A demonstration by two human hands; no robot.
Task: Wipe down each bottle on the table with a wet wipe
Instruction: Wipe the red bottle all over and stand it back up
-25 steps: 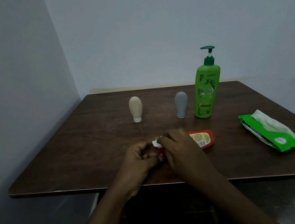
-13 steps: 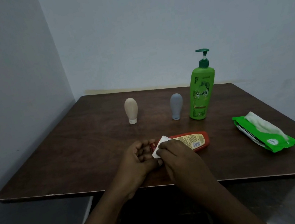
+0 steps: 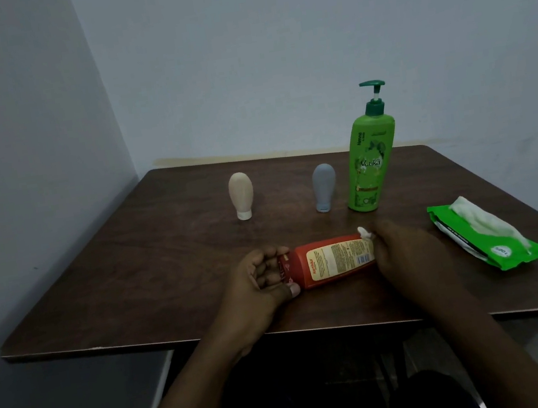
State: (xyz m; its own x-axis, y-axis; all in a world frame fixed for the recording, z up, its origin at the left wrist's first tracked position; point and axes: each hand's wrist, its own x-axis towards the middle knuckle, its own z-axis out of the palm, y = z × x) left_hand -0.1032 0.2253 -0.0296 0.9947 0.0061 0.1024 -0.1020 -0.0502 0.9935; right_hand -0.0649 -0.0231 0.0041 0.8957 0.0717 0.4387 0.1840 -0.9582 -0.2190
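A red bottle (image 3: pixel 334 260) with a yellow label lies on its side near the front of the brown table (image 3: pixel 132 275). My left hand (image 3: pixel 261 281) grips its cap end, fingers curled round it. At the bottle's right end my right hand (image 3: pixel 405 250) holds a white wet wipe (image 3: pixel 365 232) against it; only a small tuft of the wipe shows above my fingers. Further back stand a beige bottle (image 3: pixel 241 195), a grey bottle (image 3: pixel 324 187) and a tall green pump bottle (image 3: pixel 370 162).
A green pack of wet wipes (image 3: pixel 487 239) lies at the right, a white wipe sticking out of its top. Walls close the table in at the left and back. The table's front edge runs just below my wrists.
My right hand has slid the wipe along the red bottle from its cap end to its right end, uncovering the label. My left hand has kept its hold on the cap end.
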